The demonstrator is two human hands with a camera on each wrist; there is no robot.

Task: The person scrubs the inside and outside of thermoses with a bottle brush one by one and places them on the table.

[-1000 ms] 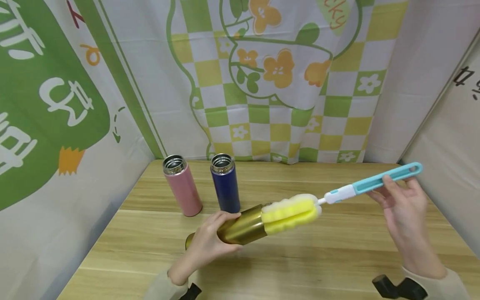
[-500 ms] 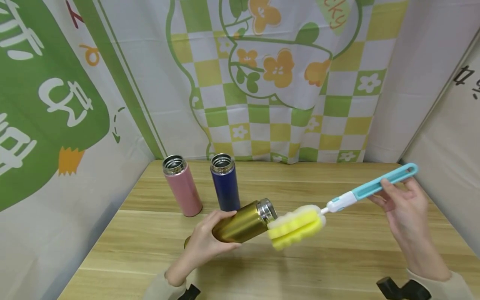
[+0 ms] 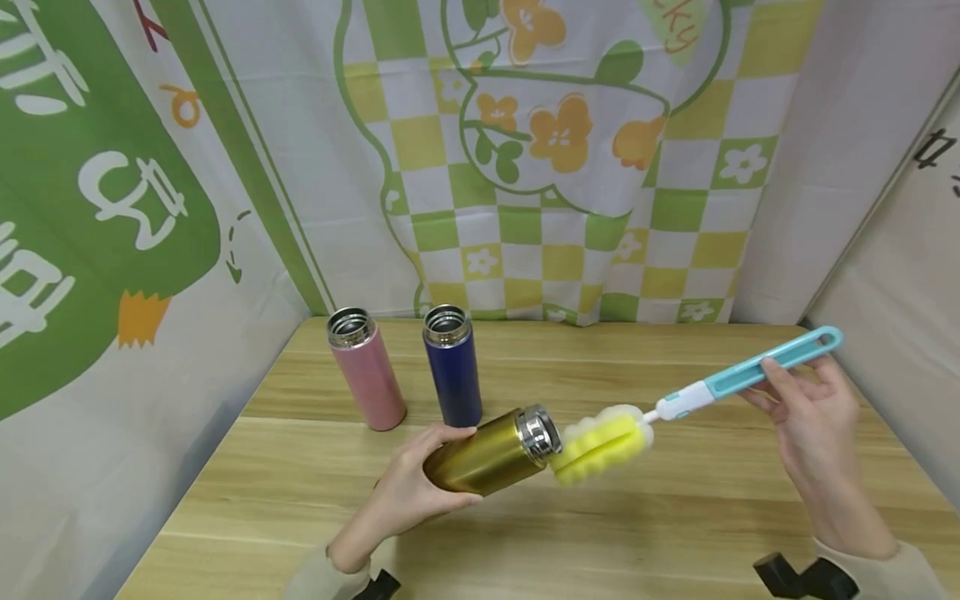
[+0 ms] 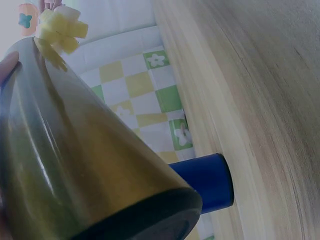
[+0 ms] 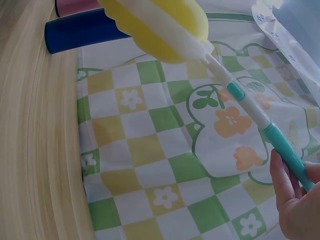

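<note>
My left hand point(image 3: 412, 487) grips a gold metal flask point(image 3: 487, 458) round its body, tilted with its silver mouth toward the right. The flask's dark base shows large in the left wrist view. In my right hand point(image 3: 813, 417) is a bottle brush, pinched by its turquoise handle point(image 3: 772, 364) between thumb and fingers. The brush's yellow-and-white sponge head point(image 3: 606, 446) points down and left, its tip right at the flask's mouth. The white neck point(image 5: 250, 105) of the brush shows plainly in the right wrist view.
A pink flask point(image 3: 369, 375) and a dark blue flask point(image 3: 453, 371) stand upright and uncapped at the back left of the wooden table point(image 3: 637, 533). A checked, flowered curtain point(image 3: 558, 192) hangs behind the table.
The sponge head first overlapped the flask's mouth, then dropped down and right of it, exposing the silver rim. Since then it has risen slightly, and the flask's mouth has shifted a little right and down.
</note>
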